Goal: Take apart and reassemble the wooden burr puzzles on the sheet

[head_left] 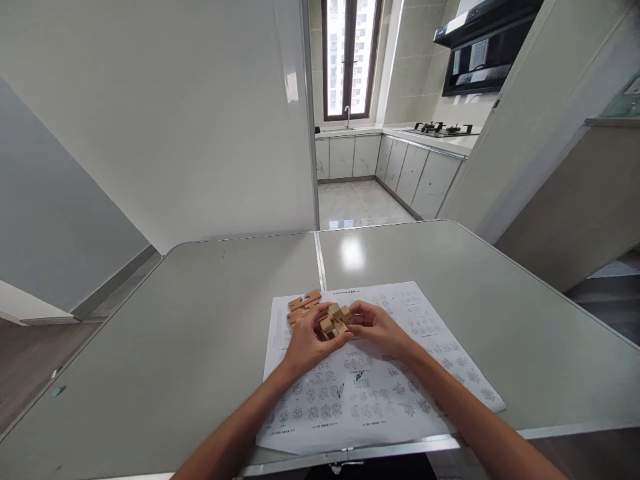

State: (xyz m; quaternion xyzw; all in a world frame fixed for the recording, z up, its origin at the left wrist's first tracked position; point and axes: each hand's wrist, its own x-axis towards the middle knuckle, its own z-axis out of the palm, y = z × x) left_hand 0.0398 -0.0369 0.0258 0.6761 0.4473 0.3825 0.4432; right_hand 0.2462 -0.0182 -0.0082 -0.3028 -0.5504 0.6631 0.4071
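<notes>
Between my two hands is a wooden burr puzzle of pale interlocking blocks, held just above a printed sheet. My left hand wraps round its left and near side, thumb along the front. From the right, my right hand pinches it between thumb and fingers. Several notched wooden pieces in a darker orange-brown lie on the sheet behind my left hand, which partly hides them. The instruction sheet carries rows of small line drawings and lies under both hands.
The grey folding table has a metal seam and a metal rim. A small green scrap lies near its left edge. Beyond the table stand a white panel and a kitchen with a stove.
</notes>
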